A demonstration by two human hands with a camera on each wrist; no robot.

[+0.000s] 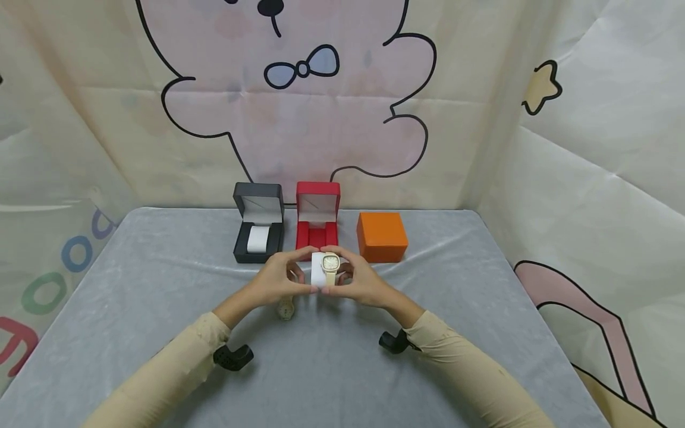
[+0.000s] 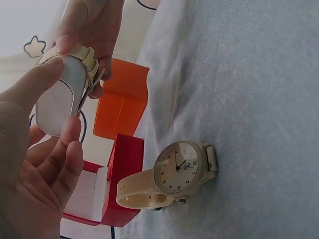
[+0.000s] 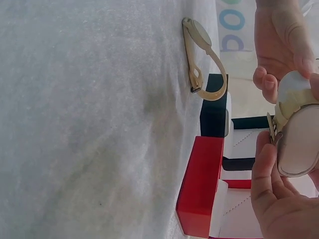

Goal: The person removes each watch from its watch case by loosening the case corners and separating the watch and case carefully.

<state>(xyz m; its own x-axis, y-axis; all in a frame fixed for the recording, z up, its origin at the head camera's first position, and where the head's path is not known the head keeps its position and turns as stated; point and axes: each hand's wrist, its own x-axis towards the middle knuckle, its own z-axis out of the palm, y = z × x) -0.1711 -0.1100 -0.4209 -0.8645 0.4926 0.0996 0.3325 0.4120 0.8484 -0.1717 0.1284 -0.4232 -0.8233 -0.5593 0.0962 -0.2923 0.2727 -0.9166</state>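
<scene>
Left hand [image 1: 279, 279]: fingers curled, gripping white cushion [image 1: 318, 270].
Right hand [image 1: 360, 283]: pinching cushion's gold watch [image 1: 330, 263].
Second watch [image 1: 286, 308]: surface, 7 o'clock of cushion.
Red box [image 1: 317, 221]: open, 12 o'clock.

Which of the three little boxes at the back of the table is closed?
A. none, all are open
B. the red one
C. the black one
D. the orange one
D. The orange box sits with its lid down, while the black box and the red box beside it both stand with lids raised, showing their pale linings.
</scene>
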